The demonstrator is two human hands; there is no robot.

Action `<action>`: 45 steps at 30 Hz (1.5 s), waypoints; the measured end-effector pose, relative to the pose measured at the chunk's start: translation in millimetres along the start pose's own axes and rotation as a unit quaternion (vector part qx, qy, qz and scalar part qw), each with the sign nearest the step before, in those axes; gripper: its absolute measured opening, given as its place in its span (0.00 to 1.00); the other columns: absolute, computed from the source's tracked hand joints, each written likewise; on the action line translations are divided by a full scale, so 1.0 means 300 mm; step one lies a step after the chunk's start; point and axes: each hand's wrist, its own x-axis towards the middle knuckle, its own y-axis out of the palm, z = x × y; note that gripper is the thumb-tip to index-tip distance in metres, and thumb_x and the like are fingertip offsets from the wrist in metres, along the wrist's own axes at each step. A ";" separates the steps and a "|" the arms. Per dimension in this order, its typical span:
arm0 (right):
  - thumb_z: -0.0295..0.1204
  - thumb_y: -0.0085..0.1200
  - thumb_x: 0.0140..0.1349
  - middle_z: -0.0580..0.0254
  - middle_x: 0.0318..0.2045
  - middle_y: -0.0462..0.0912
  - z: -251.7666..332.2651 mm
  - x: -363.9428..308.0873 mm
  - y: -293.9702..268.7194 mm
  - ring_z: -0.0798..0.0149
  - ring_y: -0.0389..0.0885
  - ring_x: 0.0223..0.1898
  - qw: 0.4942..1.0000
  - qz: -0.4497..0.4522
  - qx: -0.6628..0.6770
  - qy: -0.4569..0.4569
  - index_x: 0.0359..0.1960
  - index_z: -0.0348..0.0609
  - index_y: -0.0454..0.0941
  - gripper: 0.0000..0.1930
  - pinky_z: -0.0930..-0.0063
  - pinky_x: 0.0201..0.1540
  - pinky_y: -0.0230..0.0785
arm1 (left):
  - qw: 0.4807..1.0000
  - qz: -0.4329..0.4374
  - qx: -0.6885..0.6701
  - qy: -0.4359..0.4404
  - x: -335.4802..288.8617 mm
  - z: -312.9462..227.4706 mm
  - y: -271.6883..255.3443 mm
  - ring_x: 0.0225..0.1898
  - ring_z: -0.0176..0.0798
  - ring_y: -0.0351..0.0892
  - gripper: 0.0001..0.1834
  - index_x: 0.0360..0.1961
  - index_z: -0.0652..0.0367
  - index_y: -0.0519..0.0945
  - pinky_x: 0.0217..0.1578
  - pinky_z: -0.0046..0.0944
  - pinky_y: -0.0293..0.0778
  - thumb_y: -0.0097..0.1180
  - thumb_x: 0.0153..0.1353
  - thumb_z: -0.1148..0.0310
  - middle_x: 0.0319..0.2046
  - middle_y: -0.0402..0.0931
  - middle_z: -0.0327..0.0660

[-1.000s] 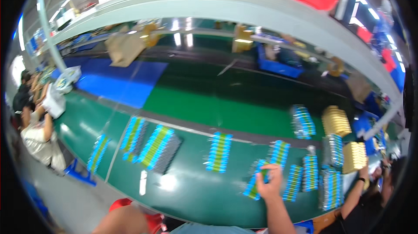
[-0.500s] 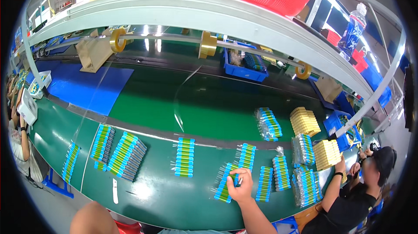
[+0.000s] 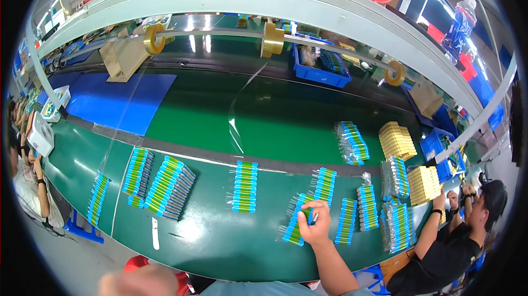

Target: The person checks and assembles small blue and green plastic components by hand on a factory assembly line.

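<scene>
My right hand is closed, its fingers curled round a slim dark pen-like thing with a pale end. It is over a row of blue-and-green cylinders with thin wire leads along the left side. Just behind lies a second such row; to the hand's right is another row. My left hand appears as a blurred, rounded skin shape low at the left edge of the bench, close to the camera. Its fingers cannot be made out, nor anything in them.
More cylinder rows stand on the green bench, including a stacked block. A white strip lies nearby. Bagged rows and yellow stacks are at right, beside a co-worker. A rail with tape rolls crosses above.
The whole view has shifted, so the bench things appear slightly higher and to the right. My right hand stays over the same row. The left skin shape is lower and more blurred.
</scene>
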 end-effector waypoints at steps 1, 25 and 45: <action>0.20 0.64 0.53 0.58 0.38 0.83 0.010 0.005 0.008 0.56 0.75 0.38 1.000 0.006 0.003 -0.006 0.33 0.45 0.62 0.19 0.61 0.41 0.66 | 0.977 0.064 0.158 -0.126 -0.089 0.048 -0.004 0.39 0.45 0.78 0.09 0.43 0.58 0.80 0.41 0.47 0.74 0.53 0.64 0.70 0.41 0.77 0.46; 0.37 0.74 0.50 0.39 0.39 0.77 0.177 0.013 -0.103 0.39 0.78 0.44 0.892 0.182 -0.199 0.363 0.43 0.35 0.65 0.30 0.51 0.45 0.72 | 0.784 0.438 0.273 -0.345 -0.535 0.524 0.228 0.50 0.47 0.73 0.15 0.46 0.52 0.86 0.49 0.46 0.67 0.67 0.56 0.66 0.54 0.78 0.39; 0.23 0.61 0.56 0.44 0.39 0.82 0.201 0.024 -0.251 0.40 0.82 0.40 0.859 0.345 0.107 0.361 0.52 0.37 0.60 0.25 0.54 0.42 0.73 | 0.843 0.309 0.228 -0.376 -0.467 0.642 0.314 0.49 0.53 0.76 0.16 0.51 0.59 0.81 0.51 0.47 0.68 0.62 0.62 0.70 0.49 0.78 0.46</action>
